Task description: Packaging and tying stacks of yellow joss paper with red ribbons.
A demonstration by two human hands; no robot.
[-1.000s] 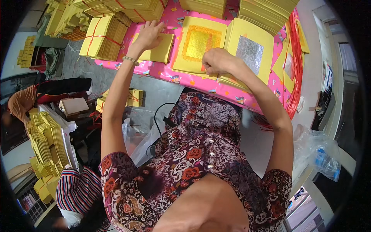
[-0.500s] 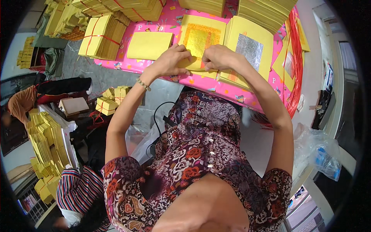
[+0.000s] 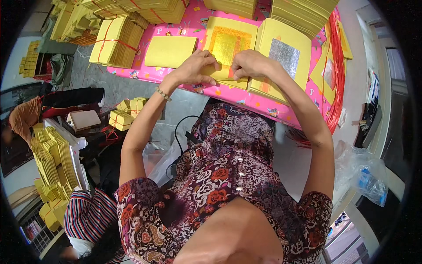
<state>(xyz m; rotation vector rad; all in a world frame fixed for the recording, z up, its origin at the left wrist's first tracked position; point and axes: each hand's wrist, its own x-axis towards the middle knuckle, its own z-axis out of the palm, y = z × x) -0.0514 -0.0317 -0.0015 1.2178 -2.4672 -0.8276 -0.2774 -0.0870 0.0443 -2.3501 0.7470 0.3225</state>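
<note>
Okay, your left hand (image 3: 193, 69) and right hand (image 3: 252, 64) on the gold sheet (image 3: 225, 45).
Left thumb and finger apart; right curled, can't tell if clamped; likely steadying its near edge.

We assess this as a small paper-goods workshop: foil-patched paper (image 3: 225, 44) lies on a pink-covered table (image 3: 228, 93), with tied yellow bundles (image 3: 105, 44) far left, red strands (image 3: 336, 88) right, and further paper piles (image 3: 55, 160) left.
</note>
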